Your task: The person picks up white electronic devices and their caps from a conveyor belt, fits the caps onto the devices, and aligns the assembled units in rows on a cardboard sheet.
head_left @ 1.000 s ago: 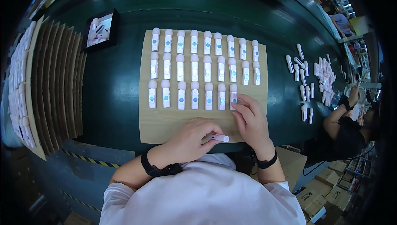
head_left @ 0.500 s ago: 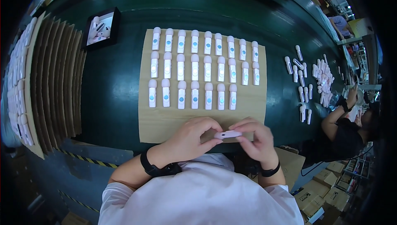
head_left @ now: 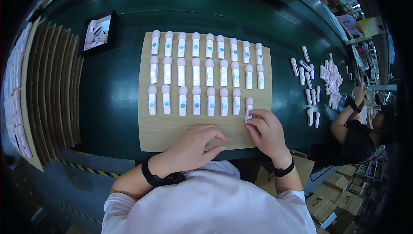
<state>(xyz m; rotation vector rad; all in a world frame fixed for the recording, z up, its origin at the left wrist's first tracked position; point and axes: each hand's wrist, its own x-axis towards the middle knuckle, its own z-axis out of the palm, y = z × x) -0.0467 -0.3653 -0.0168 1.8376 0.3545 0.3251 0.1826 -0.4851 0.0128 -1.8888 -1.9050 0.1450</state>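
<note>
On a brown cardboard sheet [head_left: 163, 135] lie three rows of pale pink wand-shaped devices [head_left: 181, 101], each with a rounded head and most with a blue round spot. My right hand [head_left: 269, 135] pinches the lower part of one more such device [head_left: 249, 105] at the right end of the nearest row. This device's rounded head points away from me, and my fingers partly cover its body. Nothing is in my left hand [head_left: 195, 146]; it hovers over the sheet's near edge, thumb and fingers apart.
Loose devices [head_left: 309, 97] and a denser pile [head_left: 332, 77] lie on the green table [head_left: 112, 88] to the right. At far left, corrugated cardboard sheets [head_left: 56, 92] stand beside more devices. A black box [head_left: 112, 27] holds several pieces. A co-worker's arm [head_left: 345, 120] reaches in at right.
My right hand has carried the device from between both hands forward onto the sheet, turning it upright in the nearest row. My left hand has let go of it and stayed near the same place.
</note>
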